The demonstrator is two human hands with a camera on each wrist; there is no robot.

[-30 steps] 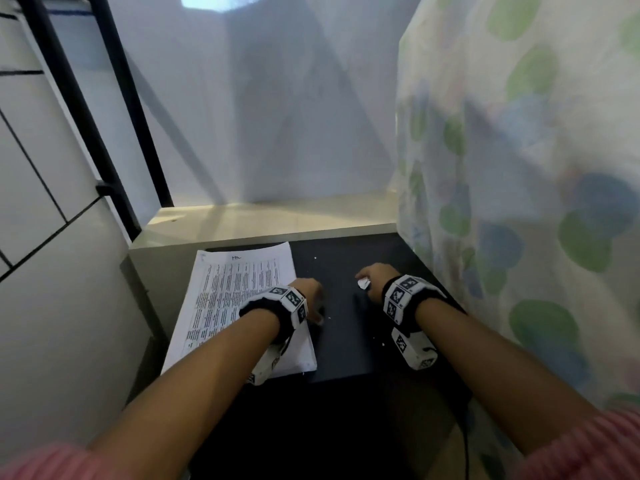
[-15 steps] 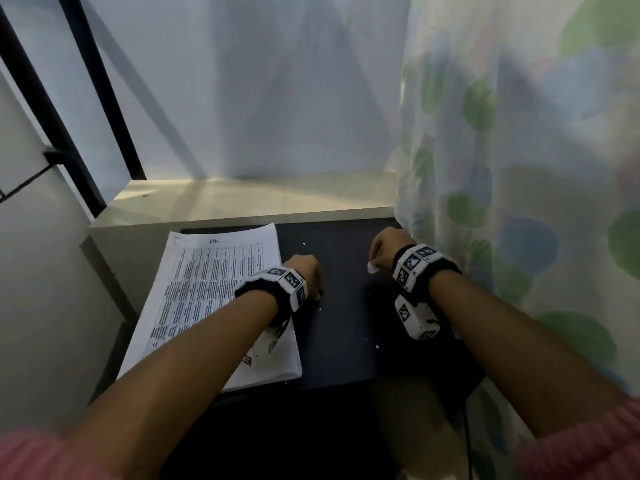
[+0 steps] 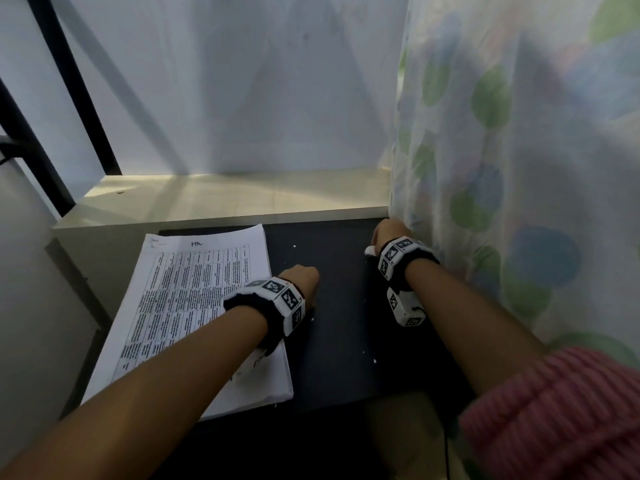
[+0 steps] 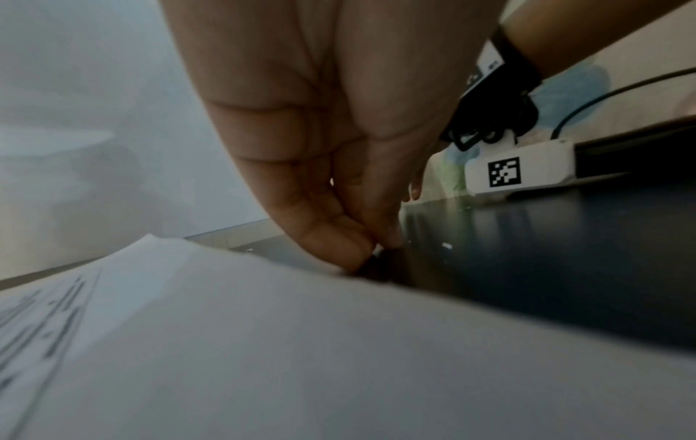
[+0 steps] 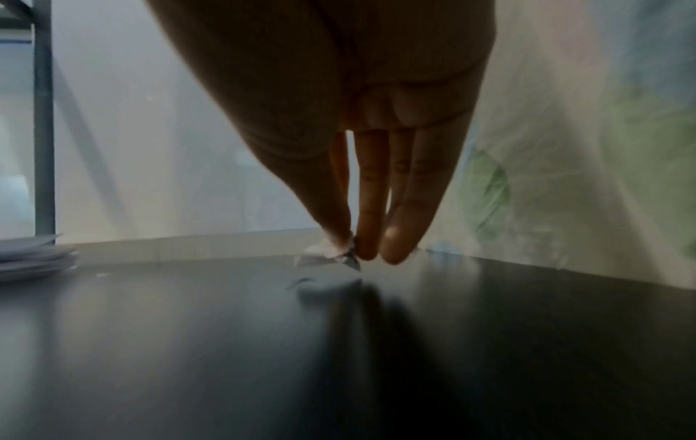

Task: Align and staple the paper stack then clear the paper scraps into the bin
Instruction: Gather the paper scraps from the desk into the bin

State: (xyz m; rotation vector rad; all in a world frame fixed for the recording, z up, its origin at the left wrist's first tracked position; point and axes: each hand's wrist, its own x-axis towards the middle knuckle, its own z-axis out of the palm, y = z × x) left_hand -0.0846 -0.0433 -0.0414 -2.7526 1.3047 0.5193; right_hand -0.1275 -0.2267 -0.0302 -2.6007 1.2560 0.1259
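Both hands down | right hand (image 5: 339,119) grip pinches scrap (image 5: 331,253) | left hand (image 4: 331,134) grip unclear

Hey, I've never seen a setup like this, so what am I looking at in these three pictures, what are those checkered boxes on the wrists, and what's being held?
There is no machine here: a person works with two bare hands. The checkered boxes are marker-covered wristbands carrying small cameras. One picture comes from a camera on the head, looking down at both arms. The other two come from the wrists, looking along each hand at its fingertips.

On the black desk lies a printed paper stack on the left, with tiny white paper scraps scattered over the dark surface. A dotted curtain hangs to the right.

The right hand pinches a crumpled paper scrap just above the desk. The left hand has its fingertips pressed together at the stack's edge; whether it holds anything is not visible. No bin or stapler shows.
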